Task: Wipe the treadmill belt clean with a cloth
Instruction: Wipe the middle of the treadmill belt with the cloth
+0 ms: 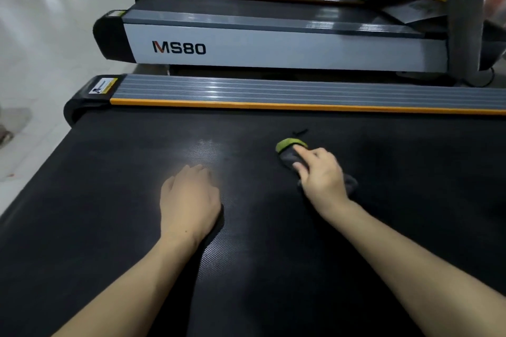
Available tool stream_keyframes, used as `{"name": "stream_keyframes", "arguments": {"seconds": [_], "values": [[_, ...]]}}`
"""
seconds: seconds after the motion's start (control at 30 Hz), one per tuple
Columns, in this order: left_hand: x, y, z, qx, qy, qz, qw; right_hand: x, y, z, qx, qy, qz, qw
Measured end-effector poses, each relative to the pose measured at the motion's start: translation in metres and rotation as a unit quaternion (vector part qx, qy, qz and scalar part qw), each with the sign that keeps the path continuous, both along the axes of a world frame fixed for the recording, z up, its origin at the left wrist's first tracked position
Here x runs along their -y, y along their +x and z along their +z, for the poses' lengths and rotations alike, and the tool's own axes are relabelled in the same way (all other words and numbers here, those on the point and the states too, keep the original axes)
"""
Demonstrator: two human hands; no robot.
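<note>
The black textured treadmill belt [123, 200] fills the lower part of the head view. A small grey cloth with a green edge [289, 148] lies on the belt right of centre. My right hand [321, 176] lies on top of the cloth, its index finger stretched along it and its thumb against the cloth's near side. Part of the cloth sticks out behind the hand. My left hand [189, 197] rests palm down on the bare belt, left of the cloth, fingers bent at the tips.
A grey ribbed side rail with an orange strip [301, 91] borders the belt's far edge. Beyond it stands another treadmill marked MS80 [246, 46], with more machines behind. Pale tiled floor [41, 35] lies to the left.
</note>
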State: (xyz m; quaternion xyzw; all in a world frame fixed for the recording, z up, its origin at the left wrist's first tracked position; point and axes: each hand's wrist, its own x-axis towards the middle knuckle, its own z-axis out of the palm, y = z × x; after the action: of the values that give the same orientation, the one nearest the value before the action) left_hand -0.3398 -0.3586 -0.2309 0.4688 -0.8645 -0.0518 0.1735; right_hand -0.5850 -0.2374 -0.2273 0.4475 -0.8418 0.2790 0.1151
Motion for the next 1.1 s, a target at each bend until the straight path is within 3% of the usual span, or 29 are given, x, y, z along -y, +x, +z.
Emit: {"name": "stream_keyframes", "arguments": {"seconds": [0.17,0.43,0.53,0.63,0.73,0.83,0.97,1.1], "values": [[0.001,-0.003,-0.001,0.016,0.002,0.002,1.0,0.037,0.04,-0.003,-0.022,-0.012,0.151,0.988],[0.005,-0.002,-0.004,0.022,-0.006,0.005,1.0,0.193,-0.002,0.013,0.022,0.035,0.09,0.995],[0.004,-0.002,-0.004,0.028,-0.004,0.003,1.0,0.162,0.01,0.011,0.004,0.037,0.117,0.992],[0.004,-0.003,-0.002,0.028,-0.003,0.004,1.0,0.089,0.038,-0.001,-0.019,-0.014,0.229,0.973],[0.003,-0.003,-0.001,0.035,0.003,0.006,0.999,0.056,0.045,-0.004,-0.028,0.002,0.31,0.95],[0.004,-0.003,-0.001,0.04,0.007,0.007,0.999,0.124,0.02,0.001,-0.069,0.01,0.268,0.961],[0.005,-0.003,-0.002,0.041,-0.002,0.005,0.999,0.21,-0.003,0.016,-0.004,0.05,0.134,0.99],[0.004,-0.001,-0.002,0.039,0.004,0.005,0.999,0.156,0.022,0.009,-0.012,0.017,0.172,0.985]]}}
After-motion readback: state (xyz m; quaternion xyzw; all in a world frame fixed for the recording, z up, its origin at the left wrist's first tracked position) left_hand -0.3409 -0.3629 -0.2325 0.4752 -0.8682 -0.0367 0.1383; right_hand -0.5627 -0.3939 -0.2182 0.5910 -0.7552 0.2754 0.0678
